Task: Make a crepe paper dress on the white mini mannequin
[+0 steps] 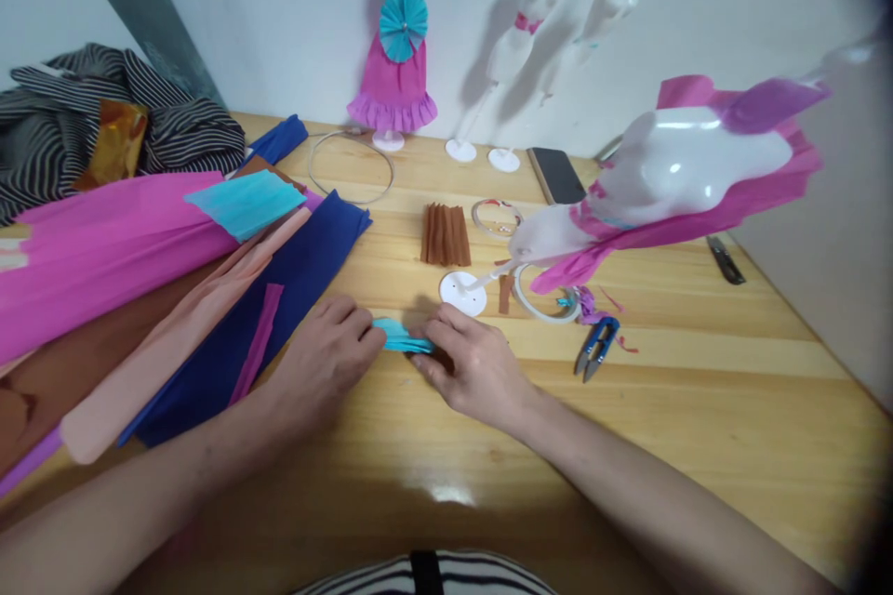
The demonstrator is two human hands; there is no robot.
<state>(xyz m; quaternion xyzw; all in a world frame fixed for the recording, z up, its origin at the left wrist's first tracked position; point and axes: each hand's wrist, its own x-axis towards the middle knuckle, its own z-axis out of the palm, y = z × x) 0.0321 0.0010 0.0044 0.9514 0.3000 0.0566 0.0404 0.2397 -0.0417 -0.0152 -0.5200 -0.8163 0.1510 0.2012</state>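
Observation:
A small folded strip of turquoise crepe paper (399, 337) is held low over the front middle of the wooden table. My left hand (339, 344) pinches its left end, and my right hand (471, 358) grips the right end between thumb and fingers. Both hands are closed, and the paper's ends are hidden under the fingertips. Just beyond my right hand is the round white base (462, 294) of a tilted mini mannequin (670, 163) draped in pink paper. A pleated brown piece of paper (446, 235) lies farther back.
Sheets of pink paper (132, 223) and navy paper (313, 251) pile up at left beside striped cloth (174, 125). Blue thread snips (597, 347), tape rolls (546, 294), a phone (556, 175) and a cutter (726, 260) lie right. A dressed mannequin (397, 79) stands by the wall.

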